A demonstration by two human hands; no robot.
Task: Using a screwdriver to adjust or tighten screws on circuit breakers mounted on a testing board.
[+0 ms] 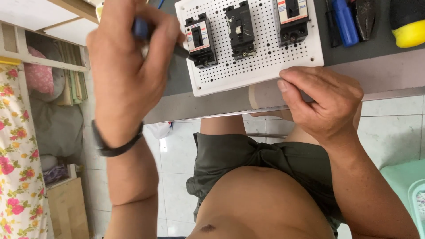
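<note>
Left hand point(128, 66) fist-grips a blue-handled screwdriver point(177, 49), shaft slanting down-right toward the left breaker point(200, 40); right hand point(325, 104) pinches the perforated board point(254, 66).

I see a grey worktop point(212, 104) carrying a white perforated mounting board point(265, 66). Beside the board lie a blue-handled screwdriver point(345, 22), a dark tool point(365, 15) next to it, and a yellow-and-black handle point(407, 22) at the edge.
</note>
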